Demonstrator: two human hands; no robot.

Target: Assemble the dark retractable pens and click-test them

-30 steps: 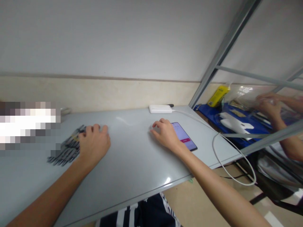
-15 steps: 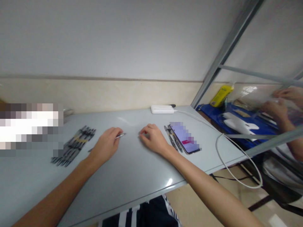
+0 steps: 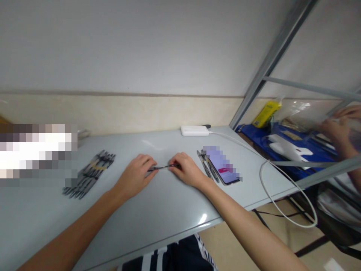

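My left hand (image 3: 137, 177) and my right hand (image 3: 187, 170) meet at the middle of the grey table (image 3: 158, 214), each pinching one end of a thin dark pen (image 3: 162, 168) held level just above the surface. A row of several dark pens (image 3: 89, 174) lies to the left of my left hand. Two or three more pens (image 3: 207, 168) lie right of my right hand, beside a phone (image 3: 223, 166) with a lit screen.
A white power bank (image 3: 195, 130) sits at the table's back edge, its white cable (image 3: 278, 188) looping off the right side. Beyond a metal frame (image 3: 262, 71), another person's hands (image 3: 340, 126) work over a blue surface (image 3: 284, 145) with a yellow pack (image 3: 266, 113).
My left hand left the pen row carrying one pen toward the centre. My right hand came away from the phone and took hold of the pen's other end.
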